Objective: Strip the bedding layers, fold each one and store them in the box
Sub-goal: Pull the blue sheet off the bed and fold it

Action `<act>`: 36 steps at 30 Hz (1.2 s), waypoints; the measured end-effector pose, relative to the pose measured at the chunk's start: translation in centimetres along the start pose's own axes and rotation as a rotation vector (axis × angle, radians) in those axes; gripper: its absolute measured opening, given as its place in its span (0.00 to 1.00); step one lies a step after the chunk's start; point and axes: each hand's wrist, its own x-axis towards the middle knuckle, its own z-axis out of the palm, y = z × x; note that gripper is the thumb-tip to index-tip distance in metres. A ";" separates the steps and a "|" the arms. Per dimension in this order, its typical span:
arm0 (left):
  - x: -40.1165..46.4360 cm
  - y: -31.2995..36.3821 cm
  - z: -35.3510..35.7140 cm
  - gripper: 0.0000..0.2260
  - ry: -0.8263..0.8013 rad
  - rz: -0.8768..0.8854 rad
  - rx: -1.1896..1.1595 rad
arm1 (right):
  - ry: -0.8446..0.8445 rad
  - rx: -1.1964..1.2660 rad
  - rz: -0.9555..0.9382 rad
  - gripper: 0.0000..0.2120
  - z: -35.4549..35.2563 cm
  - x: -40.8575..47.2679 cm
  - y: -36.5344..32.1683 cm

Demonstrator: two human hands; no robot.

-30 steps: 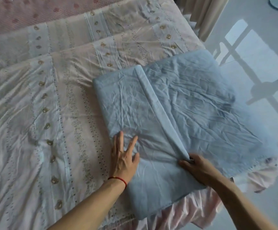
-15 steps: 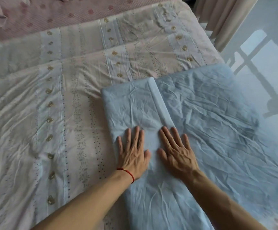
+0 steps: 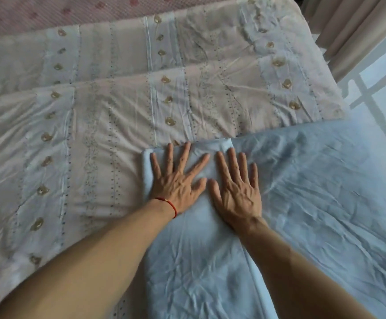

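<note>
We see a plain pale blue sheet (image 3: 314,203). Beneath it the cover (image 3: 106,139) is pale pink with bluish stripes, dotted lines and rows of tan bears. The mattress (image 3: 49,12) is pink with darker spots. A red string (image 3: 170,204) circles one wrist.

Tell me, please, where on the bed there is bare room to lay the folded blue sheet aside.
Bare room lies on the patterned cover, left of the left hand and beyond both hands' fingertips, up to the pink quilt. The near right is crowded: the blue sheet covers it to the bed's edge, with the right hand flat on its fold.
</note>
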 end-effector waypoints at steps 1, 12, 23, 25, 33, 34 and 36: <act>0.3 -0.2 0.4 0.31 0.023 -0.002 -0.004 | 0.003 0.003 0.001 0.35 0.3 0.2 0.0; 1.3 0.0 1.7 0.32 0.144 0.007 -0.010 | 0.012 0.019 0.009 0.37 1.8 1.8 0.4; 0.8 0.6 0.6 0.31 0.028 -0.126 0.073 | -0.055 0.072 -0.076 0.42 1.7 2.4 1.0; -0.6 2.1 -0.1 0.29 -0.006 -0.266 0.029 | -0.130 0.100 -0.147 0.43 1.0 3.1 1.9; -23.3 14.3 3.5 0.29 0.003 -0.433 -0.069 | -0.289 0.101 -0.497 0.36 -3.1 -14.5 3.5; -25.8 15.3 4.1 0.29 0.000 -0.432 -0.061 | -0.283 0.110 -0.511 0.37 -2.2 -18.2 4.0; -29.3 16.1 4.9 0.29 0.000 -0.424 -0.039 | -0.253 0.111 -0.449 0.37 -0.7 -23.3 5.5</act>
